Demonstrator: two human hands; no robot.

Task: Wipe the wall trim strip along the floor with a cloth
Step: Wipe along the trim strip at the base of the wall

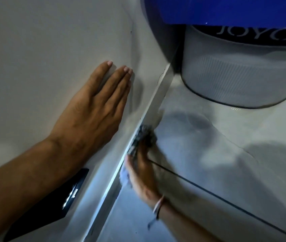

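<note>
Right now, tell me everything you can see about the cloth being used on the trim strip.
The cloth is a small, bunched, fuzzy rag, dark grey with a paler bluish part lower down, blurred in this view. The right hand has it in its grip and presses it against the face of the pale trim strip, just above the floor. Most of it is hidden under the fingers.

The left hand (93, 109) is laid flat, fingers extended toward one o'clock. The right hand (142, 172) is curled closed, its wrist at five o'clock.
</note>
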